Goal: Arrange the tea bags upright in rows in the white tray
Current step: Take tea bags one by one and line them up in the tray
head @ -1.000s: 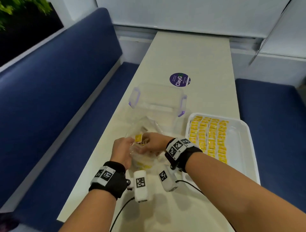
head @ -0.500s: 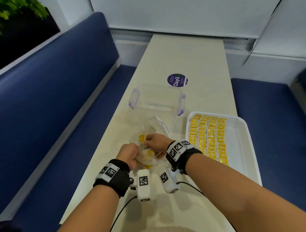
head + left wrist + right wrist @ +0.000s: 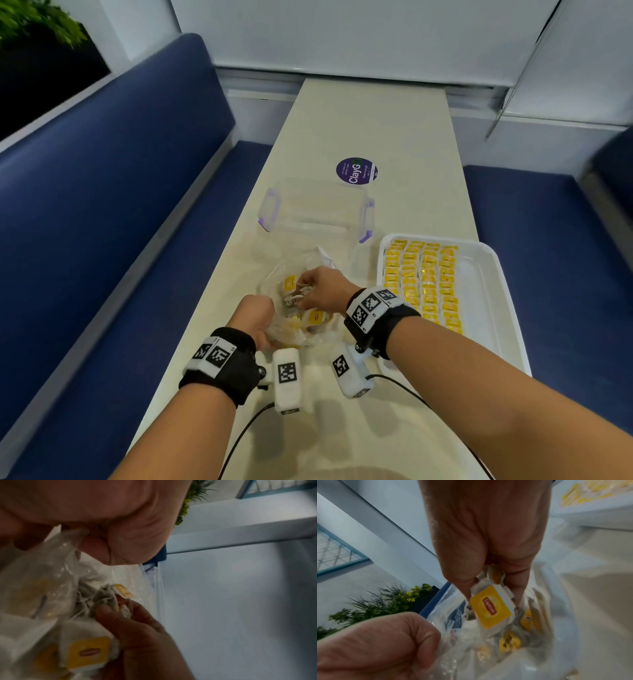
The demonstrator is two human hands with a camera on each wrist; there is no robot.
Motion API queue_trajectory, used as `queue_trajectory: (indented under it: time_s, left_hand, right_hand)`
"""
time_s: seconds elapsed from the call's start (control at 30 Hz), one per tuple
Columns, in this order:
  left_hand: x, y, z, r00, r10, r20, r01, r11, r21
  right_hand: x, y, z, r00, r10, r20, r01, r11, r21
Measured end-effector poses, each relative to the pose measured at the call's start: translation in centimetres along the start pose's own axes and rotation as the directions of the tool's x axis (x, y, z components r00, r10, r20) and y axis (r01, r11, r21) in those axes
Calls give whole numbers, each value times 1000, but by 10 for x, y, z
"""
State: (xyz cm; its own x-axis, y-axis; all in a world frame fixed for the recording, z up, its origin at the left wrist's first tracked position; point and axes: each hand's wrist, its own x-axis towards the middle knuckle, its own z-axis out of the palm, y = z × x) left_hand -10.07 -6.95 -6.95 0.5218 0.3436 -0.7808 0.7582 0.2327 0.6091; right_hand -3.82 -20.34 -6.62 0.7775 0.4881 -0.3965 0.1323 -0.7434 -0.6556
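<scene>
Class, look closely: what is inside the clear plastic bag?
Inside the plastic bag lie loose tea bags with yellow tags, pinched by the right hand. Crumpled plastic hides their number.

Yellow-tagged tea bags [image 3: 423, 279] rowed upright, white tray [image 3: 489, 294]

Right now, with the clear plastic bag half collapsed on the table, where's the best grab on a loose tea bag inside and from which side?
Probably the yellow tag end, pinched across its flat faces, coming in through the bag's mouth as the right hand does. The tags are flat and stiff; the pouches are crumpled and tangled in strings. The left hand grips the clear plastic bag, keeping that mouth open.
</scene>
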Motion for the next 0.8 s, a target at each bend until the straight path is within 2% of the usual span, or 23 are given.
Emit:
queue_trajectory:
  time_s: [0.1, 0.17, 0.2, 0.27, 0.3, 0.33, 0.37, 0.43, 0.5, 0.57, 0.63, 0.7, 0.8]
  left_hand:
    - [-3, 4, -2, 998, 19, -53, -10, 988, 155]
    - [-5, 9, -3, 977, 188, -97, -160, 957, 243]
    - [-9, 13, -3, 947, 298, -119, -258, 928, 270]
    - [-20, 23, -1, 858, 495, -141, -459, 860, 222]
    - [-26, 28, 2, 820, 562, -108, -546, 825, 150]
    - [-30, 33, 5, 802, 596, -50, -592, 803, 68]
    - [-35, 37, 9, 806, 592, 14, -592, 806, 10]
    - [-42, 40, 17, 853, 503, 139, -500, 864, -58]
    - [-47, 38, 26, 895, 339, 291, -312, 940, -136]
    - [-49, 34, 37, 879, 192, 437, -108, 972, -209]
    - [-50, 32, 48, 841, 122, 527, 38, 959, -282]
    - [-52, 33, 57, 822, 94, 562, 104, 945, -310]
    - [-52, 36, 69, 832, 49, 552, 142, 944, -298]
  right_hand:
    - [-3, -6, -8, 999, -44, -14, 44, 999, -2]
    - [-6, -10, -17, 999, -40, 6, 39, 999, 27]
    - [-8, -11, -22, 999, -32, 14, 31, 999, 45]
    - [-15, -14, -34, 999, -27, 28, 25, 998, 59]
    - [-19, -16, -40, 999, -34, 41, 31, 998, 56]
    - [-24, -18, -46, 997, -45, 57, 42, 998, 51]
    - [-29, -21, -51, 996, -59, 72, 56, 998, 42]
    - [-38, -27, -61, 993, -92, 75, 90, 995, 32]
    - [-46, -34, -70, 992, -117, 36, 116, 993, 29]
    - [-51, -38, -74, 989, -146, -14, 146, 989, -39]
    - [-56, -37, -72, 986, -159, -53, 149, 975, -168]
    - [-61, -31, -67, 988, -129, -86, 108, 970, -216]
    - [-69, -23, -64, 992, -26, -126, 12, 994, -108]
